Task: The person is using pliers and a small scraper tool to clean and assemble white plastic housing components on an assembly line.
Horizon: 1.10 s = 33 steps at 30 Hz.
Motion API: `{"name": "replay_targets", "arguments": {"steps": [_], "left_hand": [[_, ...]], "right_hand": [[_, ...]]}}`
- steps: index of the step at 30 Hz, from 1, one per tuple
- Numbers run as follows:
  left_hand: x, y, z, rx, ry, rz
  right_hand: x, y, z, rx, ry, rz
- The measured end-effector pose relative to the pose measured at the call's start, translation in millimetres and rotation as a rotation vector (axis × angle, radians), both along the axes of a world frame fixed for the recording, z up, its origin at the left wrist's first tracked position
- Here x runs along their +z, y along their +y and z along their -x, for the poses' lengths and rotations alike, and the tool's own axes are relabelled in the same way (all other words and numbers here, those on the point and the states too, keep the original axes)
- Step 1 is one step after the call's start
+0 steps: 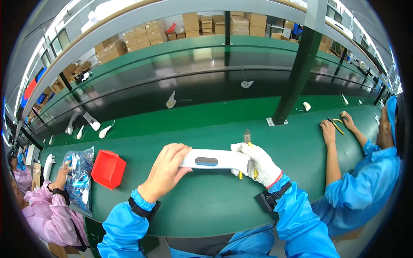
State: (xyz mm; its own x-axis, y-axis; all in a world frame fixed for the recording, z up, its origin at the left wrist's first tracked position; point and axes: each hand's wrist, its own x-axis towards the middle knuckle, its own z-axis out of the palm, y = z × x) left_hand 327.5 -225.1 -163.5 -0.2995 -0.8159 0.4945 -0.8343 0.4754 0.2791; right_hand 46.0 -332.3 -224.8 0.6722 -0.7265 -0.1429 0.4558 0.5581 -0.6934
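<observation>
Grn bench [206, 202] | L fingers [177, 151] gripping 1 wht housing [223, 161] | R fingers [242, 148]: same, +1 pliers [247, 137]

No Readable Lettering Seen

No text, label, brand, number or sign could be read. On the long white plastic housing with a dark oval window [230, 158], no legible characters could be made out. On the stacked brown cardboard boxes in the background [137, 38], any print was left too small and blurred to be deciphered. On the crumpled clear plastic bag with blue and white contents [81, 174], any markings were obscured by folds and glare. On the red open-topped plastic bin [109, 170], no wording could be discerned.
</observation>
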Motion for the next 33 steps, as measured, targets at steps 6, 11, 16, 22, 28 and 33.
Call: {"name": "replay_targets", "arguments": {"steps": [6,11,16,22,28,33], "left_hand": [[-0.4,35.8,29.3,-0.068,-0.063,0.104],[-3.2,43.4,39.8,-0.125,-0.096,0.155],[-9.6,53.9,51.6,-0.048,-0.134,0.198],[-14.6,105.0,93.6,0.002,0.186,-0.095],[-25.7,126.6,117.0,-0.016,0.314,-0.220],[-32.8,124.9,115.8,-0.009,0.232,-0.194]], "right_hand": [[24.8,52.4,8.3,0.286,0.403,0.082],[16.7,86.4,32.0,0.406,0.006,-0.320],[17.4,114.6,31.1,0.335,0.012,-0.323],[7.8,144.3,21.4,0.042,-0.006,-0.151],[-3.6,160.0,20.2,-0.011,0.098,-0.037],[-2.5,161.0,20.8,-0.006,0.153,-0.021]]}}
